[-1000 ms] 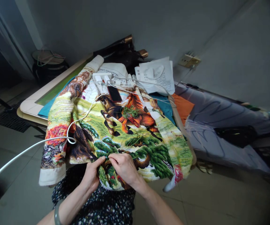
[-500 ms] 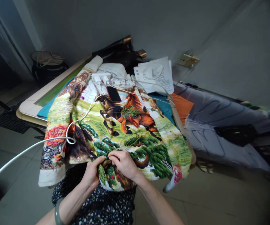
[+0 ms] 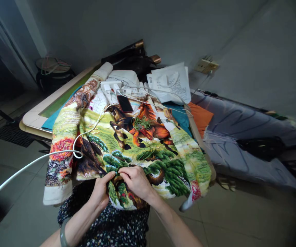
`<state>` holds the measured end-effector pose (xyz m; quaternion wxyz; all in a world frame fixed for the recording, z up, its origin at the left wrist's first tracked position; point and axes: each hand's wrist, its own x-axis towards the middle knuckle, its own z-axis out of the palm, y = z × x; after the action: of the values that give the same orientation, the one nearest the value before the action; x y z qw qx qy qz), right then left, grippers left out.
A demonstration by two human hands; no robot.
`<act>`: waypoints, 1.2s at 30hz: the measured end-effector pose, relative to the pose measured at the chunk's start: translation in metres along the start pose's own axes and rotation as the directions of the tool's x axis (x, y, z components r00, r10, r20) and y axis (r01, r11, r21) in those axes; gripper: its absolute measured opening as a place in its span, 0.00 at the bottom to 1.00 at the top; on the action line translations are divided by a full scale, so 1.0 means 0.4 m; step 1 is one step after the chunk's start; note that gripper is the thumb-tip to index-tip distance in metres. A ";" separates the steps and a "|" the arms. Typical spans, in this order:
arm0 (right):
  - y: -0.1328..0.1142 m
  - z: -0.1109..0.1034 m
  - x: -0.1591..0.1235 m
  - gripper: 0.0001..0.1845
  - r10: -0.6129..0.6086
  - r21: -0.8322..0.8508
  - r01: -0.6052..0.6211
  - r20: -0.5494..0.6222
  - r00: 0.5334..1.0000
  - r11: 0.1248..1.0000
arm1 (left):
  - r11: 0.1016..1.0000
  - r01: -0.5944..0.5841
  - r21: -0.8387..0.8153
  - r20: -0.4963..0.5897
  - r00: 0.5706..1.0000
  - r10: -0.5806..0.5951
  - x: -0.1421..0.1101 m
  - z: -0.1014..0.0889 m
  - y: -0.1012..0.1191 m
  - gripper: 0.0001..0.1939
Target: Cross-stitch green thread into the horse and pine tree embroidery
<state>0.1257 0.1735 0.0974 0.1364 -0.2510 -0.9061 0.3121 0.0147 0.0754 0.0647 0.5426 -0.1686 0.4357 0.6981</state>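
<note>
A large cross-stitch cloth [image 3: 163, 192] with running horses and green pine trees is draped over the table and hangs toward my lap. At its near edge, my left hand [image 3: 100, 192] grips the cloth, thumb on top and fingers underneath. Just right of that thumb, my right hand [image 3: 137, 183] is closed in a pinch against the stitched surface; what lies between the fingertips is too small to make out. A tangle of green thread [image 3: 141, 123] rests on the orange horse. The cloth's left side is rolled up, with loose threads showing on its back.
A phone [image 3: 124, 104] and a white power strip [image 3: 111, 84] lie on the cloth. One white cable [image 3: 35, 164] loops across the rolled side and off to the left. Printed white bags or sheets [image 3: 171, 82] sit at the back of the table [image 3: 32, 115], below a wall socket [image 3: 206, 66].
The view has shifted very slightly. My right hand's fingers have moved a little at the same spot on the cloth; the left hand keeps its hold.
</note>
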 end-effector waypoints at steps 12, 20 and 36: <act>0.009 0.002 0.009 0.11 0.070 0.222 -0.069 0.000 0.998 0.973 | 1.000 0.015 0.015 0.003 1.000 -0.015 0.007 0.000 0.000 0.07; 0.020 0.015 0.007 0.11 0.084 0.292 -0.079 -0.006 0.996 0.953 | 0.999 0.051 -0.006 -0.003 0.999 -0.051 0.006 0.003 0.003 0.03; 0.012 0.004 0.005 0.11 0.012 0.204 -0.010 -0.007 1.000 0.979 | 1.000 0.030 -0.009 -0.004 1.000 -0.030 0.008 -0.005 -0.003 0.03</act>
<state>0.1252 0.1771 0.0934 0.1633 -0.2421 -0.8674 0.4030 0.0141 0.0757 0.0607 0.5513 -0.1787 0.4312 0.6916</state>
